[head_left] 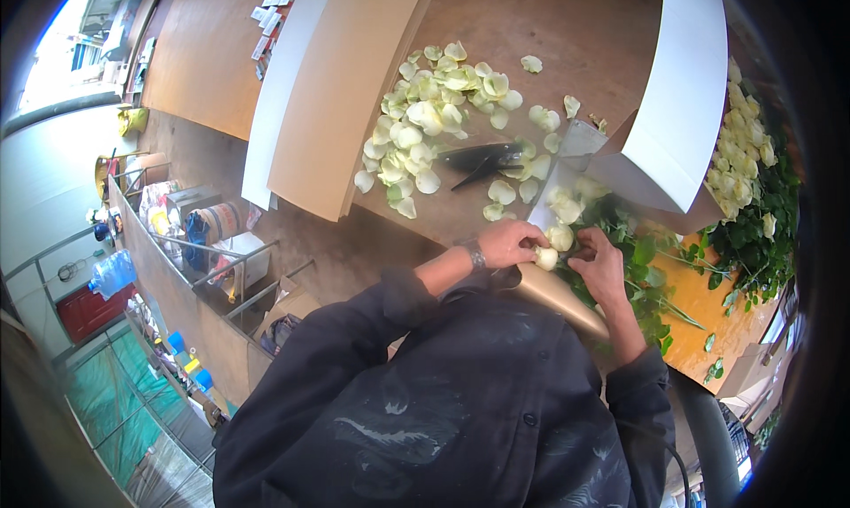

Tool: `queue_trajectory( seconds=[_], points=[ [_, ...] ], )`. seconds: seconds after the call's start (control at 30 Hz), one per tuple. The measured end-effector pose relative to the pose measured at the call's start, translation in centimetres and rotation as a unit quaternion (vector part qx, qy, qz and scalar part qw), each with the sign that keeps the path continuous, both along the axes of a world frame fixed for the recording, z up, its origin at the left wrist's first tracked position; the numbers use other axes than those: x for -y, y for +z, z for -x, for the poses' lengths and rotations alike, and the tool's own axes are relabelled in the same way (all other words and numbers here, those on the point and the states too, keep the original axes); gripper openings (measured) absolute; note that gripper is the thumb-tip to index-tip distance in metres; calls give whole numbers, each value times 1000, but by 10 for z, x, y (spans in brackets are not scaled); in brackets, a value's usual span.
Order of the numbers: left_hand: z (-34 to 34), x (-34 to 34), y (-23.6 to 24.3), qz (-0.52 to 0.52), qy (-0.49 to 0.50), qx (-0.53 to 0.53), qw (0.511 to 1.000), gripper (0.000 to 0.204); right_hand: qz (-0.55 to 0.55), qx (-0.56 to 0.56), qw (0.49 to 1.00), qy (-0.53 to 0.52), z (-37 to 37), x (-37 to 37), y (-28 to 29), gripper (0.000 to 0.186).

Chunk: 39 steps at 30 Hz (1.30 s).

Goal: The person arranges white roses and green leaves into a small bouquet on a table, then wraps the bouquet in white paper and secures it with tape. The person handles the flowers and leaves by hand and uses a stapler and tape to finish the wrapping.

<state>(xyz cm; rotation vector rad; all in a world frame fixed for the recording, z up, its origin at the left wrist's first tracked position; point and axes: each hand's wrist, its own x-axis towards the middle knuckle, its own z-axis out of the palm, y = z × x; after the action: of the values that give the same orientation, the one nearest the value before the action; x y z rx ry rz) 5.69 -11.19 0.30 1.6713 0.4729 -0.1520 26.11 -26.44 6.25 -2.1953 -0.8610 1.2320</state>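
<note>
Two pale white roses, an upper one (pixel 560 235) and a lower one (pixel 544 258), sit between my hands at the table's near edge. My left hand (pixel 511 244) comes from the left, its fingers closed on the lower rose. On the other side, my right hand (pixel 602 265) has curled fingers and a bent thumb close beside the blooms; whatever they pinch is too small to make out. Another white rose (pixel 565 205) lies just beyond. Below the blooms a brown paper wrap (pixel 562 300) slants against my dark jacket.
Loose petals (pixel 416 123) are heaped on the brown table (pixel 531 21), around a black tool (pixel 482 158). Brown cardboard sheets (pixel 345 92) stand left of them. A white panel (pixel 680 110) rises at right, near bunched roses (pixel 744 154). Green leaves (pixel 642 273) spread beside my right hand.
</note>
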Motion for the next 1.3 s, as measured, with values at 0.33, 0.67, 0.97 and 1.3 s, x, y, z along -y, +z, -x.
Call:
queue_trajectory(
  seconds=[0.33, 0.67, 0.97, 1.3],
  points=[
    [1, 3, 3, 49, 63, -10, 997, 28, -22, -302, 940, -158, -7, 4, 1, 57],
    [-7, -2, 5, 25, 51, -37, 998, 28, -25, -355, 928, -111, -1, 7, 7, 56],
    [-4, -14, 19, 5, 150, 41, 988, 25, 13, -289, 957, -10, -7, 18, -1, 44],
    [-20, -8, 17, -101, -6, 78, 992, 26, -11, -10, 998, 57, -15, -4, 19, 39]
  ],
)
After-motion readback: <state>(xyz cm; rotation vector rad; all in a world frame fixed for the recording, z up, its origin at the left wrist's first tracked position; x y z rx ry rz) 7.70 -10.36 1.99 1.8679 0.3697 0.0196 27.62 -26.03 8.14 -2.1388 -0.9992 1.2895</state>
